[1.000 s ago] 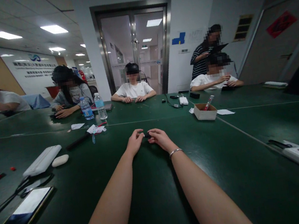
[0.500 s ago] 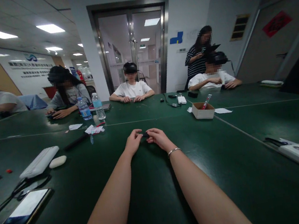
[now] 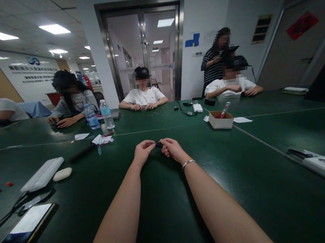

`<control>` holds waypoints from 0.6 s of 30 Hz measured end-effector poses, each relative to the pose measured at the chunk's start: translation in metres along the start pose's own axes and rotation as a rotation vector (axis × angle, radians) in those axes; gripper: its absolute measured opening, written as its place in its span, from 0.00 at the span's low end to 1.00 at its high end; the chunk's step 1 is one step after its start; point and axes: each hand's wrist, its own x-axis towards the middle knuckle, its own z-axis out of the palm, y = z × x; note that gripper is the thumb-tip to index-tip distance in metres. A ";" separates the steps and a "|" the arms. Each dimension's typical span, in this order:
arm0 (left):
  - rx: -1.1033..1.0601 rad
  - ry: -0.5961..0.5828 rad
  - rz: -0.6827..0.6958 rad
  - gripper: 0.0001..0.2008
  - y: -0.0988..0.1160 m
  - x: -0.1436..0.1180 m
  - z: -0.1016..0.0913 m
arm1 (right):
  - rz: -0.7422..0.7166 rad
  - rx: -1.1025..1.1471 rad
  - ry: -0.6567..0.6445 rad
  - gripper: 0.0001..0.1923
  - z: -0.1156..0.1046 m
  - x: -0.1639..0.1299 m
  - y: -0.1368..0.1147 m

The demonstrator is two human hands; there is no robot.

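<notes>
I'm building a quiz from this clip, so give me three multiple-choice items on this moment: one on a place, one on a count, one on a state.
1. Where is the small black piece?
A. in the cardboard box
B. between the fingertips of both hands
C. beside the phone

2. How many water bottles stand on the table?
A. two
B. four
C. none

3. How is the cardboard box?
A. taped shut
B. crushed flat
C. open on top

Answers: 1 B, the left hand and right hand pinch it together. 2 A, one bottle stands beside the other. 3 C, a red stick pokes out of it.
</notes>
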 end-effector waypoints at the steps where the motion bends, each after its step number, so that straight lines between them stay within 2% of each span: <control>1: 0.001 0.012 -0.007 0.12 -0.001 0.000 -0.001 | -0.021 0.017 0.004 0.15 0.000 -0.001 0.000; 4: 0.005 0.047 -0.035 0.13 -0.002 0.002 -0.002 | -0.065 0.060 0.010 0.27 0.000 -0.003 -0.003; 6: 0.009 0.056 -0.053 0.13 -0.003 0.002 -0.002 | -0.027 0.066 0.002 0.30 0.001 -0.004 -0.005; 9: 0.016 0.050 -0.056 0.13 -0.002 0.002 -0.002 | 0.054 0.037 -0.030 0.21 0.003 -0.003 -0.007; 11: 0.010 0.048 -0.045 0.13 -0.002 0.002 -0.002 | 0.058 0.031 -0.044 0.16 0.004 -0.003 -0.007; 12: 0.005 0.052 -0.041 0.13 -0.002 0.002 -0.001 | 0.040 0.044 -0.052 0.15 0.004 -0.003 -0.007; 15: 0.000 0.073 -0.033 0.13 -0.004 0.003 -0.001 | -0.006 0.096 -0.079 0.25 0.003 -0.005 -0.009; 16: 0.006 0.074 -0.032 0.13 -0.004 0.003 -0.001 | 0.002 0.094 -0.084 0.26 0.003 -0.005 -0.009; 18: 0.024 0.069 -0.035 0.13 -0.005 0.003 -0.002 | 0.049 0.055 -0.072 0.18 0.004 -0.005 -0.010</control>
